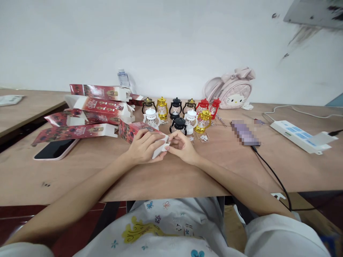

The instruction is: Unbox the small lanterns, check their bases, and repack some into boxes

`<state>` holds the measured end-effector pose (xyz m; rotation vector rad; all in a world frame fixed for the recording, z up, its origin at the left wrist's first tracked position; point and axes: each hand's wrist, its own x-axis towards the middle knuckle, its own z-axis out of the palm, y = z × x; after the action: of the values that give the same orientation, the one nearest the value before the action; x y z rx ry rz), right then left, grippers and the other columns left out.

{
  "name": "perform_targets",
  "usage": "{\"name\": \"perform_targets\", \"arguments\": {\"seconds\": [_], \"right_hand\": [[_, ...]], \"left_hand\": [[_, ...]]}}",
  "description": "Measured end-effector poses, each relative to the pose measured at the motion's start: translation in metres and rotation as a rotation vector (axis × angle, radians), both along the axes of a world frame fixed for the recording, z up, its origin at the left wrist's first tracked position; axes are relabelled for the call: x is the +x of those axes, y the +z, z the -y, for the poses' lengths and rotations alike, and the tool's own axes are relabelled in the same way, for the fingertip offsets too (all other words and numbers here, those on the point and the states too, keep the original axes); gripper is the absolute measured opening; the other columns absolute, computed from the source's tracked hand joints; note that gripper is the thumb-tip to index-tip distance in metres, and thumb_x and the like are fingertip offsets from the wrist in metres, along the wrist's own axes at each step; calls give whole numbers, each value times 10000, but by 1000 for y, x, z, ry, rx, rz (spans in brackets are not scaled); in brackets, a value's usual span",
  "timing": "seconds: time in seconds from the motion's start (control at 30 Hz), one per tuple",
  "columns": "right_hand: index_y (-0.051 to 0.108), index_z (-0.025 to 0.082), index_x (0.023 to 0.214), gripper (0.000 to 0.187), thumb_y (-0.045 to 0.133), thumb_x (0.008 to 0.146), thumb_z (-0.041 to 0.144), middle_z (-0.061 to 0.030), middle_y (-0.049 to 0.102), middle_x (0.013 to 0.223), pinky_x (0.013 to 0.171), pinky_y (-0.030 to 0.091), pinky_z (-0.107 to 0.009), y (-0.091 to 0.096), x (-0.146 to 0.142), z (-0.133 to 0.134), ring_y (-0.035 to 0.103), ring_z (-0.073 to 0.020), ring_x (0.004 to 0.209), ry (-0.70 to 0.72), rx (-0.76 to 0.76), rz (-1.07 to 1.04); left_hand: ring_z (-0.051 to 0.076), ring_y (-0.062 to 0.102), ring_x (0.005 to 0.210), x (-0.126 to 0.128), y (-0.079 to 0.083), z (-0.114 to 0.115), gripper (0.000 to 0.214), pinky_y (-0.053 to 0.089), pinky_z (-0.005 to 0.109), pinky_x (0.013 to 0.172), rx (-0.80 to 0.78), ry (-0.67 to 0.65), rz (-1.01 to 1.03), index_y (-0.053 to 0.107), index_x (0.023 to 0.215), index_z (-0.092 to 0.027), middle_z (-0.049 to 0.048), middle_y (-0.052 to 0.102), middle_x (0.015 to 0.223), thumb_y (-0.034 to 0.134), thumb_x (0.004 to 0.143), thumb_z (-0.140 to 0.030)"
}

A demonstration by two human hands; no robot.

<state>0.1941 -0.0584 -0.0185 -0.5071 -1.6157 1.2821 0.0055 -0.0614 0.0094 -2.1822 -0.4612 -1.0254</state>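
A red printed cardboard box [132,129] lies on its side above the table, its white end turned towards me. My left hand [146,145] is wrapped around this box near that end. With thumb and fingertips, my right hand [183,148] pinches a white flap at the box's end. Just beyond my hands stand several miniature lanterns: a black lantern [179,125] nearest, a white lantern [152,119], a gold lantern [203,122] and a red lantern [215,108] among them. Small white pieces [204,138] lie by the lanterns. Whether the box holds anything is hidden.
Several partly folded red boxes [99,107] are piled at the left, beside a phone [56,148]. A clear bottle [123,78] and a pink bag [235,91] stand by the wall. At right are a cabled phone [245,133] and a white power strip [300,135].
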Motion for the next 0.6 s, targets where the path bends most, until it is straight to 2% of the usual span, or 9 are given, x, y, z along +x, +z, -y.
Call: {"name": "perform_targets", "arguments": {"seconds": [0.17,0.43,0.6], "right_hand": [[483,232,857,314,727,725,379,16,573,868,726,509,-269,-1,0,0,590,-114,794,-22,1,6],[487,238,878,402,767,669,436,3,613,929,734,533,-282,2,-1,2,640,-130,828,-38,-44,38],[480,274,1059,507,787,670,383,-15,624,1062,814,535,-316,2,0,0,643,-137,877,-7,-56,50]], "left_hand": [[185,642,746,-1,-2,0,381,405,363,741,-35,10,-3,445,1044,-251,35,710,946,658,737,-323],[185,635,743,0,0,1,331,422,351,724,11,-15,-3,473,995,-231,49,712,915,657,728,-295],[184,641,739,-2,-2,-1,325,425,355,729,44,-44,-9,472,972,-228,54,712,902,663,723,-309]]}}
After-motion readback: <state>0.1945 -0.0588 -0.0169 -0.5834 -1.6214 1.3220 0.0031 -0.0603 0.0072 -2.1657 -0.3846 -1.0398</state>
